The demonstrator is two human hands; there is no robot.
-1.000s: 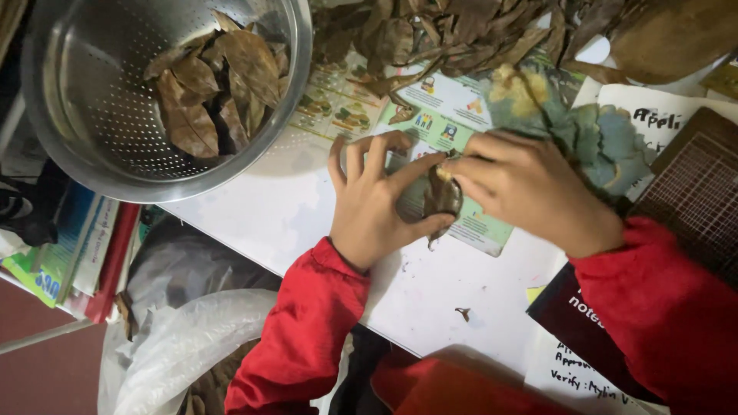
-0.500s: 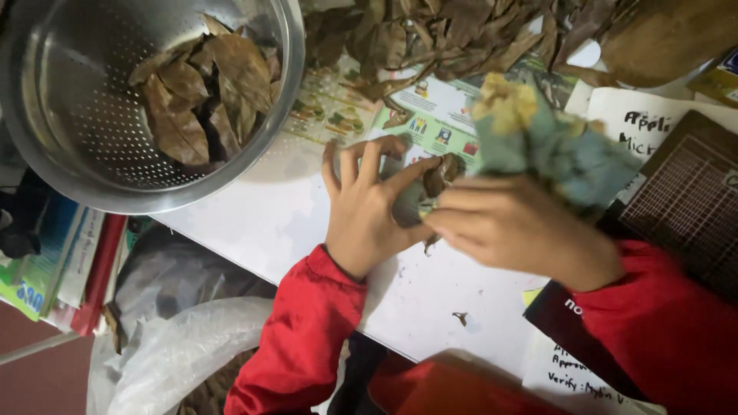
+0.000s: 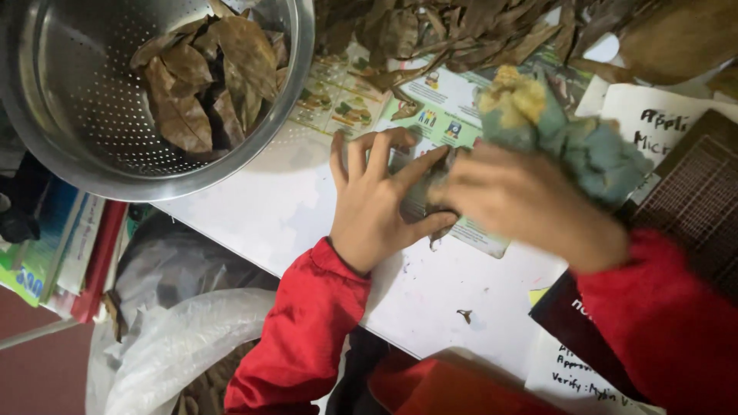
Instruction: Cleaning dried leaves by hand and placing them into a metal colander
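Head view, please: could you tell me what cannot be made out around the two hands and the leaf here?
- The dry leaf under the hands: mostly covered by the left hand and right hand; its shape is unclear.
- The right hand: motion-blurred, so finger positions are uncertain.
- The blue-green cloth: blurred; how it is held cannot be told.
- The metal colander: cut off by the top and left edges.
- The leaf pile: cut off at the top.

The right hand (image 3: 530, 207) is motion-blurred and, with the left hand (image 3: 380, 204), covers most of the dry leaf (image 3: 427, 201) between them, while the metal colander (image 3: 92, 92) and leaf pile (image 3: 461, 27) are cut off by the top edge.
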